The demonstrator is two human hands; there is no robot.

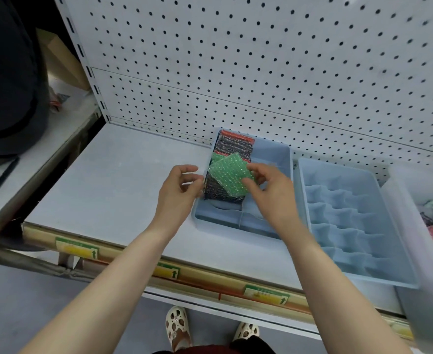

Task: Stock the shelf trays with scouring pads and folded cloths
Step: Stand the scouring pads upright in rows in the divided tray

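Head view: right hand (269, 190) pinches green scouring pad (232, 176), tilted, above row of pads (232, 149) in left blue tray (274, 154) on shelf (113, 180). Left hand (179, 186) at tray's left wall, fingers loosely curled, holding nothing. Divided tray (358, 221) just beside, right.

Right hand (269, 185) pinches green scouring pad (232, 176) over left blue tray (281, 159). Left hand (180, 186) at tray's left rim, fingers curled, touching dark pads (221, 186) standing in row; red pad (237, 136) at far end. Second blue tray (348, 213) with wavy dividers just right. Both on white shelf (113, 180), pegboard (261, 60) behind. Clear bin (412, 236) at right edge, blurred pads inside.
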